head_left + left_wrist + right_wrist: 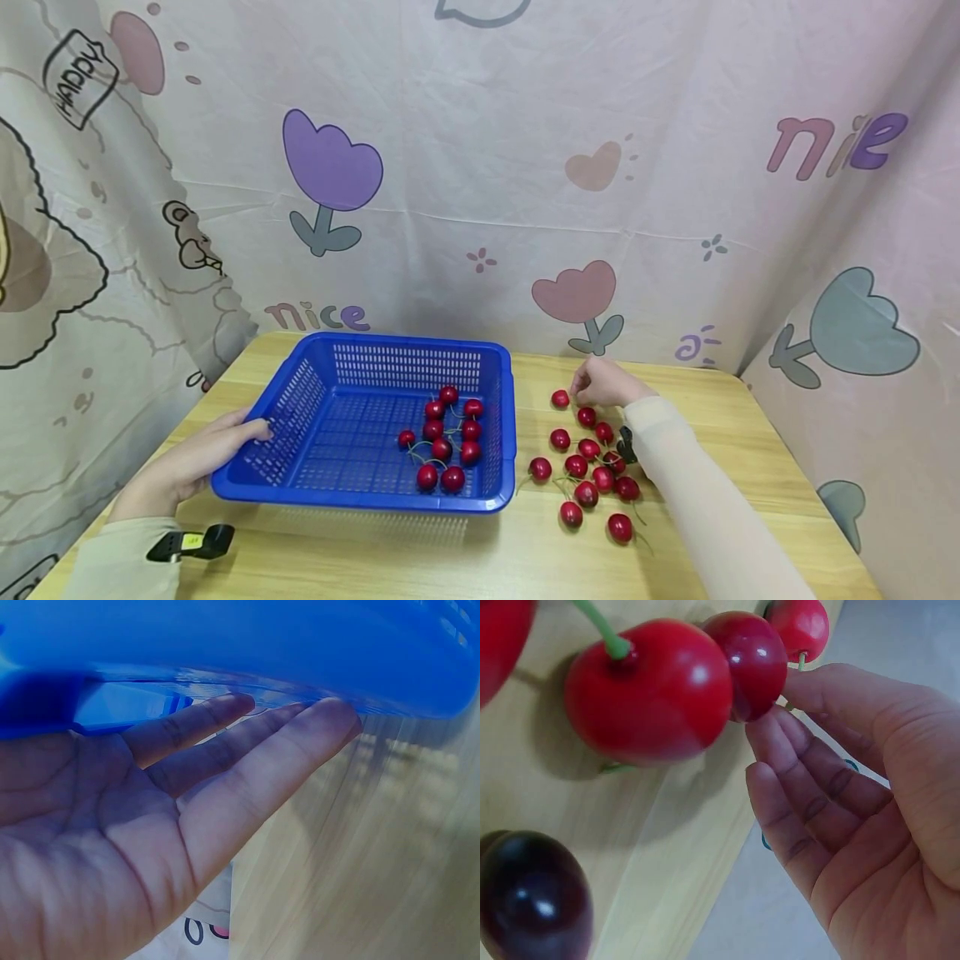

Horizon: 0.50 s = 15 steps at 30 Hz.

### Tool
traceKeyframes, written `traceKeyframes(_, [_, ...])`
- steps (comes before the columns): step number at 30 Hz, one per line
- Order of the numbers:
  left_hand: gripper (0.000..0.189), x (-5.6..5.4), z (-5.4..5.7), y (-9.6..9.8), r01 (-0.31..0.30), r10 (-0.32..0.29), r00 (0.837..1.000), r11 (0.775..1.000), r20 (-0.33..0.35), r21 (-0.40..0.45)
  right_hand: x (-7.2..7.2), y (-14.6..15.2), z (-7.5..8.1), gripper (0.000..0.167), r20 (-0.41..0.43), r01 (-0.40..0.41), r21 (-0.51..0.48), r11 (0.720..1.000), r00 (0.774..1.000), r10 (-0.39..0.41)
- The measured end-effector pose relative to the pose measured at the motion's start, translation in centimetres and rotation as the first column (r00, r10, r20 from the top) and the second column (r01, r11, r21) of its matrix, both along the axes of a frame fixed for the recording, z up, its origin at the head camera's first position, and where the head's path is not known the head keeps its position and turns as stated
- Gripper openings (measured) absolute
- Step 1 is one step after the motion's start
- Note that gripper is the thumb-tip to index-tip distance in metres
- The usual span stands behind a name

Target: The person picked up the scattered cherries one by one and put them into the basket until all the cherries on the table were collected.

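Observation:
A blue plastic basket (360, 500) with several red cherries (441, 450) in its right half is gripped by my left hand (198, 462). The thumb lies over the left rim, and in the left wrist view the fingers (270, 761) reach under the rim. My right hand (609, 383) is at the far end of a loose group of cherries (587, 494). Its thumb and fingertips come together at the green stem of the farthest cherry (799, 628), pinching it. A darker cherry (746, 664) overlaps the thumb tip in the right wrist view.
The loose cherries lie on the wooden table (517, 567) to the right of the basket, some with stems pointing toward the front. A printed curtain (465, 183) hangs close behind the table and along both sides.

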<state>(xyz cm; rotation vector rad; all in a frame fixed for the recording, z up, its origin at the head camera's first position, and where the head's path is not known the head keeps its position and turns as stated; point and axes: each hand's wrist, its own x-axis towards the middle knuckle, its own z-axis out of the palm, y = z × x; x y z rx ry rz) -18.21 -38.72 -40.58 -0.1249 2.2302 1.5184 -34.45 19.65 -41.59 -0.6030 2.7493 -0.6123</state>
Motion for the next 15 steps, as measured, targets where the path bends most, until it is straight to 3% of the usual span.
traceKeyframes(5, [0.076, 0.02, 0.02, 0.00, -0.001, 0.001, 1.000, 1.000, 0.002, 0.000, 0.18, 0.13, 0.26, 0.007, -0.003, 0.025, -0.028, 0.999, 1.000, -0.025])
traceKeyframes(15, [0.075, 0.13, 0.03, 0.01, 0.011, -0.011, 1.000, 1.000, 0.005, 0.027, 0.59, 0.53, 0.58, 0.006, -0.109, 0.016, -0.053, 0.998, 0.994, -0.021])
